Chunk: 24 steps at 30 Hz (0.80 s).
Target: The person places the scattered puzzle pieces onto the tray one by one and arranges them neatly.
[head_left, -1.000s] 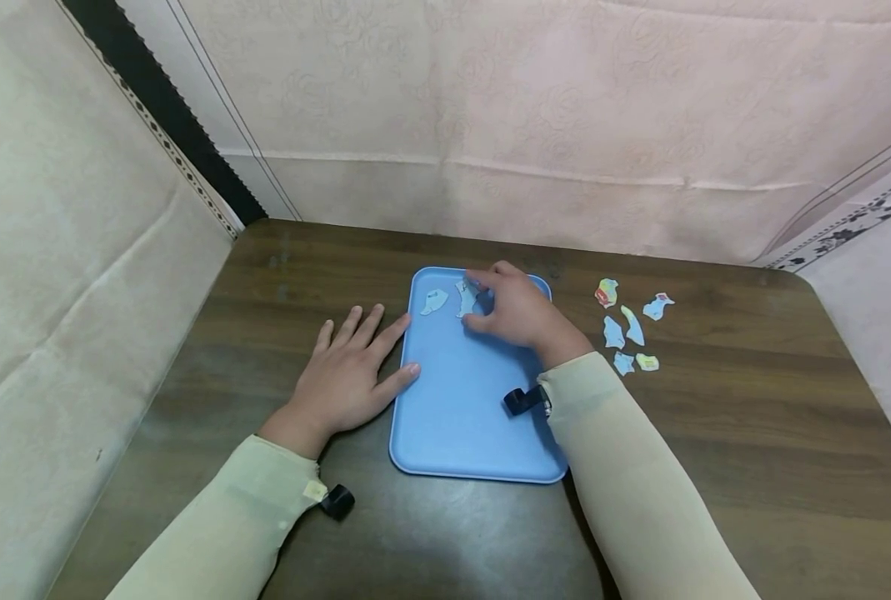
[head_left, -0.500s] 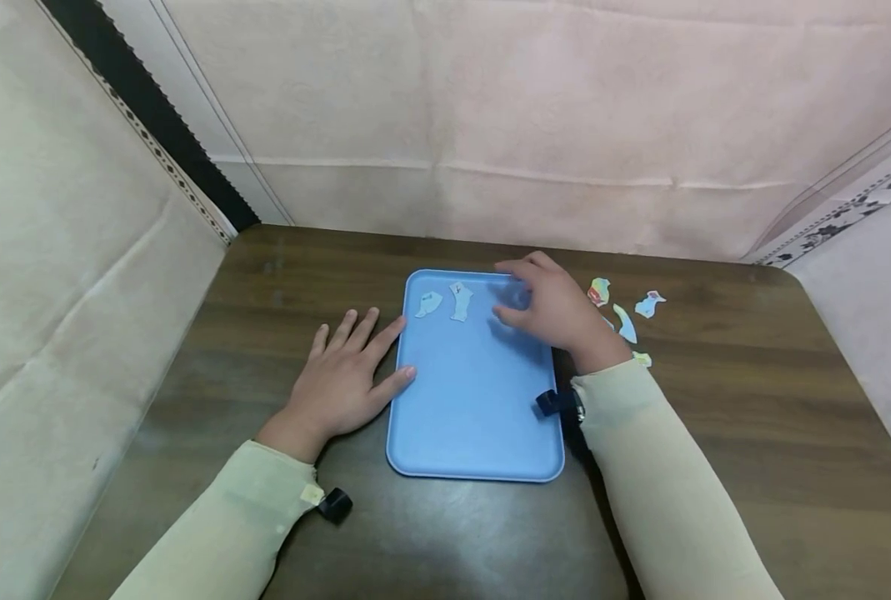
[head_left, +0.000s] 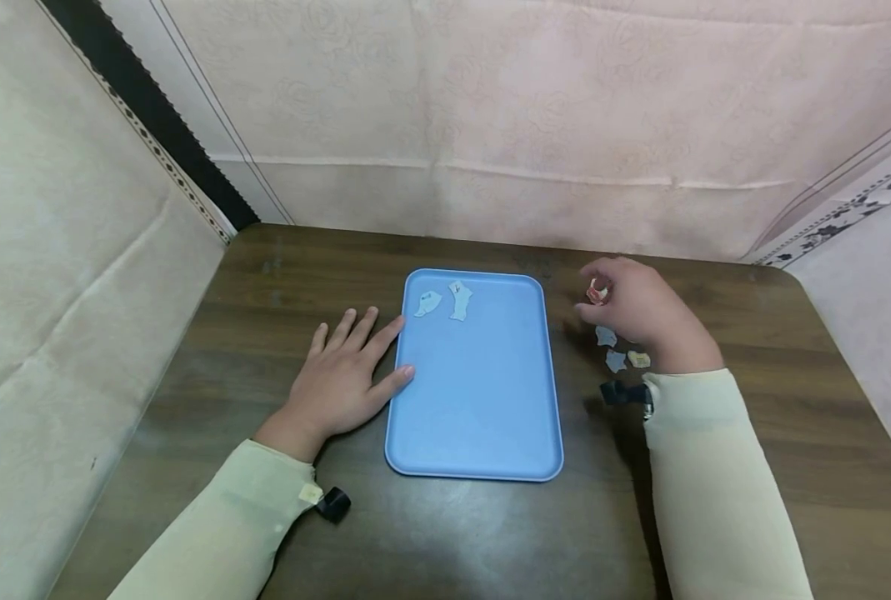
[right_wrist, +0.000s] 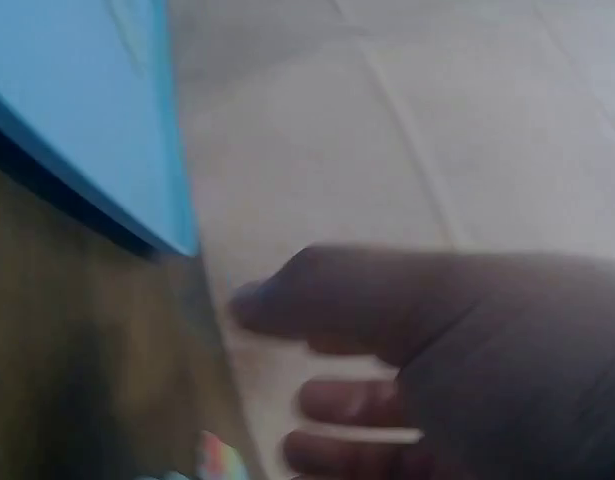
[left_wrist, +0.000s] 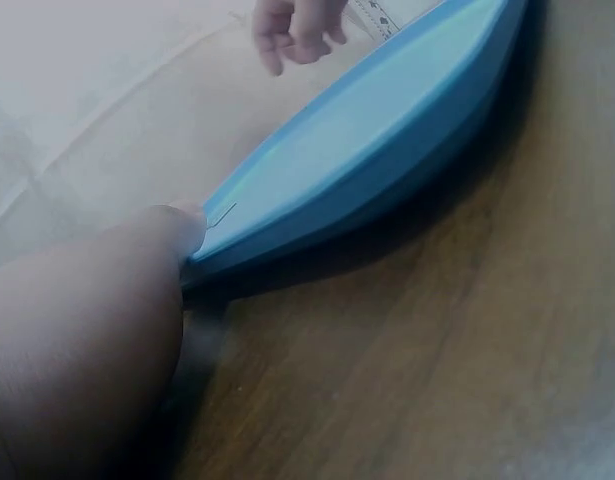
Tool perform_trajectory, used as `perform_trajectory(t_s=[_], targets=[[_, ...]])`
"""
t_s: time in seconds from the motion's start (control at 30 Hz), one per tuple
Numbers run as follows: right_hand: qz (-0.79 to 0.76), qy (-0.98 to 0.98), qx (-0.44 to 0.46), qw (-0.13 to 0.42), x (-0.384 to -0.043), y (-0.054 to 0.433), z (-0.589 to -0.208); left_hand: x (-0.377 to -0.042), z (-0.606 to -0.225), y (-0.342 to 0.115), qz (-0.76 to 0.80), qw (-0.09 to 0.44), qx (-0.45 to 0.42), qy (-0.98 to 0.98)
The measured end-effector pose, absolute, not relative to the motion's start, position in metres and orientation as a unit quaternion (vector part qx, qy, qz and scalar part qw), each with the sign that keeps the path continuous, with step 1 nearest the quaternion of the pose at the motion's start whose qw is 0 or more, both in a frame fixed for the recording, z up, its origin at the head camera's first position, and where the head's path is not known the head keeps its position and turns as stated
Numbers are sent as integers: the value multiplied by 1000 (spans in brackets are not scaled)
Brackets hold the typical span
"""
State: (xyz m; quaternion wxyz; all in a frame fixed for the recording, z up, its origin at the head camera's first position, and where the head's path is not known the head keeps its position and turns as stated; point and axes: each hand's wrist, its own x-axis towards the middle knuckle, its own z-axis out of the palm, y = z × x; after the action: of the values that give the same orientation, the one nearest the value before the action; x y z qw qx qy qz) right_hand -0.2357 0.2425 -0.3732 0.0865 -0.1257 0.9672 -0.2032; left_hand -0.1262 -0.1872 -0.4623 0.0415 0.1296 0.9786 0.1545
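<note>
My left hand [head_left: 336, 392] lies flat with fingers spread, its index fingertip and thumb at the left rim of a blue tray [head_left: 475, 400]. Two pale blue irregular flat pieces, one on the left [head_left: 427, 303] and one beside it [head_left: 460, 301], lie near the tray's far end. Right of the tray, my right hand [head_left: 643, 308] hovers over a cluster of similar pieces. A red and yellow piece [head_left: 598, 292] shows between its parted thumb and fingers; in the right wrist view this colourful piece [right_wrist: 219, 458] appears below the hand. The hand hides some pieces.
Near the right wrist lie two small blue pieces, an upper one [head_left: 606, 336] and a lower one [head_left: 615, 361], plus a yellowish piece [head_left: 639, 359]. The brown wooden table [head_left: 475, 533] ends at a pale cloth [head_left: 528, 125] hanging behind it; cloth also hangs on both sides.
My right hand has left the piece on the tray and moved right, off the tray to the loose pieces. The left hand stays at the tray's rim.
</note>
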Motion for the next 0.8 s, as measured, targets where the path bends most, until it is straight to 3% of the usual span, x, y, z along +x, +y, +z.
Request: perform_trajectory(t_s=[0.3, 0.8], targets=[[-179, 959, -89, 200, -226, 260, -364, -126, -462, -187, 153, 44, 130, 979], [-144, 962, -60, 223, -233, 257, -376, -126, -461, -187, 149, 43, 131, 979]])
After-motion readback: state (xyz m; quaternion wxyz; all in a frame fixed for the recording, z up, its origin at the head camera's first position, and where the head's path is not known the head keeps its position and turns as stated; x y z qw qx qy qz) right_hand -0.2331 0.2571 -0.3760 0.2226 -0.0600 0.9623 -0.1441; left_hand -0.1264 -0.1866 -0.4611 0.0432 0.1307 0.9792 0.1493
